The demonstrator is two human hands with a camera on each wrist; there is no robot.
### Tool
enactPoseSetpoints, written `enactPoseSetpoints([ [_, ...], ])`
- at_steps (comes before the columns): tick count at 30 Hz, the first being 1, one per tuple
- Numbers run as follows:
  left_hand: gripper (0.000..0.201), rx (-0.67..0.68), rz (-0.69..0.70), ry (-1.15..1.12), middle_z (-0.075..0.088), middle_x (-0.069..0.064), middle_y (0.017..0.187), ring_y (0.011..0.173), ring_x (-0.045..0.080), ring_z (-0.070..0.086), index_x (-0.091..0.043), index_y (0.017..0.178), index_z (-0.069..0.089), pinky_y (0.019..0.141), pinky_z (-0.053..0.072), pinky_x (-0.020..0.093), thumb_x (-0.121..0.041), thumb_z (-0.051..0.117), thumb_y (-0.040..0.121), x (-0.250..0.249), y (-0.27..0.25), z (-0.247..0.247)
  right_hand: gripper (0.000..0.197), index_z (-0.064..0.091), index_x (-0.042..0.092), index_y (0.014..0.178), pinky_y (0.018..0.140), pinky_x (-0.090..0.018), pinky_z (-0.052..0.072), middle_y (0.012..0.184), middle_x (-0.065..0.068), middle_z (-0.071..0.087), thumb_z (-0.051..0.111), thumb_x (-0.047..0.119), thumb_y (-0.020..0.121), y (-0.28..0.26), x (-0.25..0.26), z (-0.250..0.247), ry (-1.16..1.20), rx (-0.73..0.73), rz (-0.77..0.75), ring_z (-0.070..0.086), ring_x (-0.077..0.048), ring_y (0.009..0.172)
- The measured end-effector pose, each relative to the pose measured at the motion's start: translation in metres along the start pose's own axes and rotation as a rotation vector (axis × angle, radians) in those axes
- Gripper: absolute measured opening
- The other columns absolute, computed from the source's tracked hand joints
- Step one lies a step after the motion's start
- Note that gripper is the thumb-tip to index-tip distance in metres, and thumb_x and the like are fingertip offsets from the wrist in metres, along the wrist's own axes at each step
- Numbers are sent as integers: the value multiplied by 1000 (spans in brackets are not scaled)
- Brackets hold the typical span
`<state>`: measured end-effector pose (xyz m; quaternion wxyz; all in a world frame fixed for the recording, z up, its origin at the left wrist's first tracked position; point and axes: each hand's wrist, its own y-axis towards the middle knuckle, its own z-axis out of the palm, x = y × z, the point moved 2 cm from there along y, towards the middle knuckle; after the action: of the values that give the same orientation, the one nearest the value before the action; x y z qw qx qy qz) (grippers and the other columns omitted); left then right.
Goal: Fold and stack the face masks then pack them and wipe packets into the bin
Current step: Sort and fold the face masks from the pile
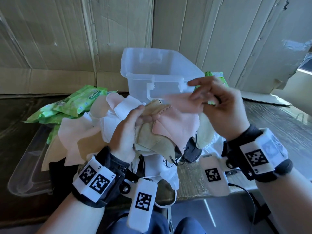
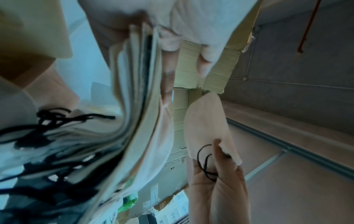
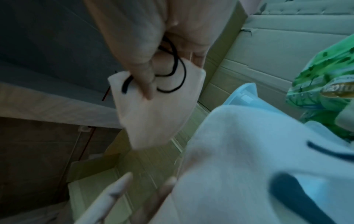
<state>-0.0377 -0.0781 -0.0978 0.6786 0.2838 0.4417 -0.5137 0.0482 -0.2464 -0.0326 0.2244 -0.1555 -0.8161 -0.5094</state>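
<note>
The left hand point(image 1: 125, 132) grips a fanned stack of soft folded masks point(image 1: 152, 139) (beige, pink, white) while the right hand point(image 1: 221, 108) pinches a pink mask point(image 3: 153, 109) beside the clear plastic bin point(image 1: 158, 73).

A clear plastic lid point(image 1: 25, 179) lay flat at eight o'clock on the dark table point(image 1: 278, 125), and cardboard sheets point(image 1: 67, 39) (creased, taped) stood across twelve o'clock.

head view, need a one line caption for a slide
Left hand holds a stack of folded masks as right hand brings a pink mask, clear bin behind.
</note>
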Motion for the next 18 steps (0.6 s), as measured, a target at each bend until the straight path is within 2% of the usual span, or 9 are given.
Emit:
enactPoseSetpoints([
  [2, 51, 48, 41, 21, 71, 7, 105, 102, 23, 65, -16, 113, 68, 90, 49, 38, -45, 67, 70, -1, 0, 0, 28, 64, 28, 71, 92, -20, 39, 103, 8, 60, 44, 12, 61, -9, 0, 11, -111, 245, -18, 54, -10, 107],
  [3, 51, 56, 79, 64, 73, 3, 88, 83, 16, 69, -16, 112, 68, 75, 54, 29, -40, 71, 67, 0, 0, 1, 30, 66, 31, 69, 93, -19, 37, 108, 6, 60, 42, 15, 61, -15, -3, 16, -179, 367, -10, 53, -15, 109],
  [5, 33, -13, 159, 140, 66, -4, 58, 48, 5, 60, -9, 97, 71, 47, 46, 16, -14, 74, 65, 2, 0, -1, 38, 68, 31, 69, 94, -11, 32, 116, 4, 58, 38, 10, 59, -23, -10, 19, -214, 523, 42, 49, -16, 113],
  [7, 18, -95, 214, 185, 68, -7, 57, 52, 3, 61, -10, 80, 68, 54, 51, 16, 5, 68, 70, 2, 0, -1, 42, 67, 30, 75, 95, -10, 30, 123, 3, 55, 37, 9, 56, -22, -9, 14, -121, 578, 121, 45, -12, 116],
  [10, 23, -70, 263, 287, 73, -5, 73, 71, 8, 66, -8, 86, 71, 75, 52, 17, 9, 68, 71, 3, 0, 0, 39, 63, 29, 97, 98, -18, 33, 120, -1, 56, 43, 11, 68, -13, -7, 10, 17, 506, 219, 47, -11, 116],
  [12, 25, -28, 289, 343, 73, -8, 74, 73, 4, 66, -12, 84, 71, 74, 51, 14, 9, 68, 71, 2, -2, 2, 31, 62, 25, 108, 94, -13, 33, 109, 3, 58, 49, 22, 80, -10, -10, 16, -112, 471, 175, 49, -11, 108],
  [13, 26, -8, 302, 359, 73, -10, 73, 73, 1, 66, -14, 83, 71, 72, 51, 12, 10, 68, 71, 2, -3, 4, 32, 63, 22, 110, 89, -8, 32, 102, 7, 57, 54, 28, 80, -10, -11, 20, -193, 463, 152, 49, -10, 102],
  [15, 27, 10, 320, 391, 74, -9, 80, 80, 4, 66, -16, 83, 71, 79, 51, 16, 8, 70, 71, 3, -4, 5, 36, 66, 18, 105, 80, -2, 31, 92, 16, 52, 63, 33, 72, -9, -15, 25, -247, 438, 156, 49, -8, 93],
  [18, 29, 4, 334, 429, 74, -9, 90, 92, 8, 67, -21, 82, 73, 87, 50, 20, 5, 73, 69, 3, -4, 2, 24, 67, 19, 86, 73, -4, 33, 85, 13, 51, 68, 33, 66, -7, -17, 21, -211, 367, 194, 49, -1, 82],
])
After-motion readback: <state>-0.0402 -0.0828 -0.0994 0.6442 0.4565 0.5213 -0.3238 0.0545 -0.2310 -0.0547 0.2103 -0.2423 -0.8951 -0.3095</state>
